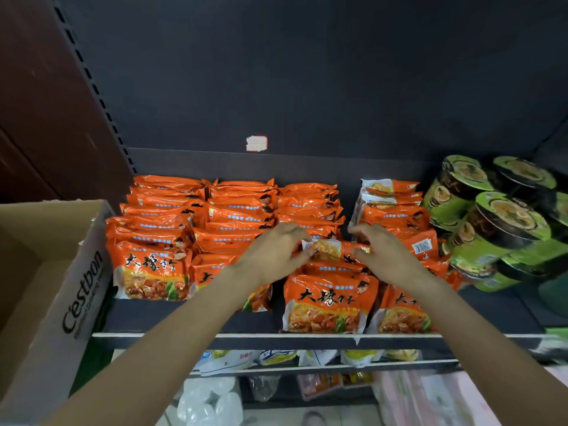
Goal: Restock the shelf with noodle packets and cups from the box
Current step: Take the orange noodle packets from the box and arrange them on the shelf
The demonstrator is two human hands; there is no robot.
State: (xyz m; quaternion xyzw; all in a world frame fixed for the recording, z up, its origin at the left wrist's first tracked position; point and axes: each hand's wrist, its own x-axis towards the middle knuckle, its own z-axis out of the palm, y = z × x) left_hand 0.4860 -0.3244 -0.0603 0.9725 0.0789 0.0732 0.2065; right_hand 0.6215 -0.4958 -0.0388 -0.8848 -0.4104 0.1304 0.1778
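both hands grip one orange noodle packet between them: left hand pinches its left end with curled fingers, right hand pinches its right end. packet lies roughly level, held above the third row of packets, printed face partly showing between the two hands.

shelf carries four rows of orange packets standing on edge, front to back. far-left row and the second row stand set back from the front lip, with bare dark shelf before them. third row front packet and fourth row front packet sit close to the front edge. packets at the rear of the fourth row show more white than the others.

green noodle cups are stacked on their sides at the right end of the same shelf, just beside the fourth row. several are blurred at the frame edge.

cardboard box stands open at the left, touching or just beside the shelf end; its contents cannot be seen. a small torn label is stuck on the dark back panel. yellow and white packets are visible on the shelf below.
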